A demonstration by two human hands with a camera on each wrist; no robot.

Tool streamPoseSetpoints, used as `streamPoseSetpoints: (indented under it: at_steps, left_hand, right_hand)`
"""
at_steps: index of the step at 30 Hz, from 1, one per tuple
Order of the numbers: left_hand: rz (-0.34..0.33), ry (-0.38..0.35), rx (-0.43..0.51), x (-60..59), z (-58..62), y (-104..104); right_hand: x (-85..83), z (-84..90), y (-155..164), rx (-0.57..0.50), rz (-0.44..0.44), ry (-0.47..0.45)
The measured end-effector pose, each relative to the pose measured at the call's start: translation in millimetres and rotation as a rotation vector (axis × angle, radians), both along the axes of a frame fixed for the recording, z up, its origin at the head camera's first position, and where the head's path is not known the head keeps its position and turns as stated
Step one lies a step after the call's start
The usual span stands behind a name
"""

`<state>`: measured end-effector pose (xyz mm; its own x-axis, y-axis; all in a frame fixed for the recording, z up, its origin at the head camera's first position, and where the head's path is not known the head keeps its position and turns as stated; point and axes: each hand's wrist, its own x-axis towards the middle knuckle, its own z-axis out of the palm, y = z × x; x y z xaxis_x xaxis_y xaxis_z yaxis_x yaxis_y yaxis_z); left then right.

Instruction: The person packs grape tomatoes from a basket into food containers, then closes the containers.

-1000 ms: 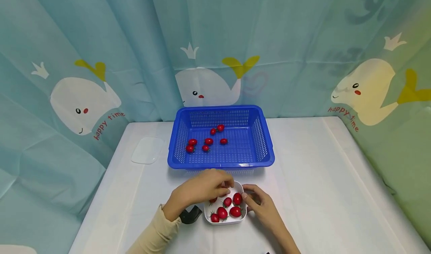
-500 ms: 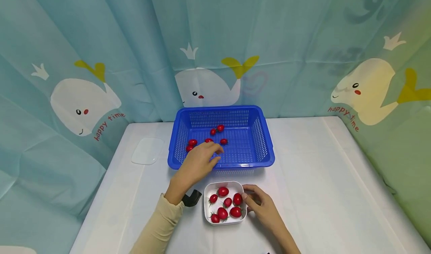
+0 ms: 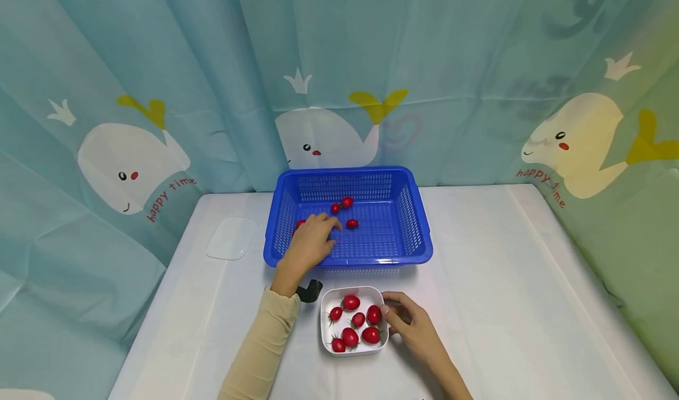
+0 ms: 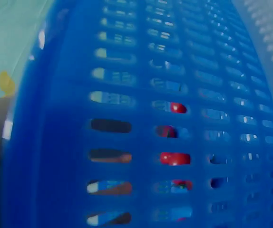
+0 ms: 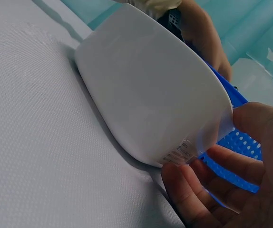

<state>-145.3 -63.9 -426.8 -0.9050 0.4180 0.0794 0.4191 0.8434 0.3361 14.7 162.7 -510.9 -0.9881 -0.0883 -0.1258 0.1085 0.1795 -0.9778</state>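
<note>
L hand (image 3: 310,244) is inside the blue basket (image 3: 419,235), fingers curled down over the tomatoes near the left-centre of the floor; whether it already pinches one cannot be told from the head view, and the L wrist view shows only basket mesh w/ red fruit (image 4: 175,158) behind the slots. R hand (image 3: 411,323) grips the right rim of the white bowl (image 3: 325,323), thumb on the rim, fingers curled under the wall (image 5: 208,187), holding it steady on the table (image 3: 504,282). Judgement, step in hand: picking one tomato from the basket. To do it well, approx. as follows: pinch a single fruit lightly w/ thumb and fingertips, avoid squeezing or snagging the green stalk in the mesh, lift clear of the front wall before moving toward the bowl, and keep the R hand firm so the bowl does not slide. Containers: basket holds at least three visible tomatoes (image 3: 352,224) toward centre-back, plus one partly showing at the L hand's far side; others may lie hidden under it. Bowl sits just in front of the basket and holds six tomatoes (image 3: 350,302), loosely spread, room remaining. A clear lid (image 3: 232,238) lies on the table left of the basket, apart from it.
</note>
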Motion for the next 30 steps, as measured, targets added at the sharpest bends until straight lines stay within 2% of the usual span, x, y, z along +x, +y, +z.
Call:
streamPoseSetpoints:
  at_steps: [11,19,30]
  left_hand:
    - [0.04,-0.123,-0.064,-15.6,-9.1,2]
    - [0.038,-0.148,-0.102,-21.9,-12.3,3]
    - [0.043,-0.171,-0.106,-23.6,-16.3,2]
  right_hand:
    - [0.9,-0.4,0,0.007,-0.006,0.004]
    - [0.0,0.4,0,0.021,-0.006,-0.005]
    - [-0.8,-0.8,0,0.007,0.002,-0.005]
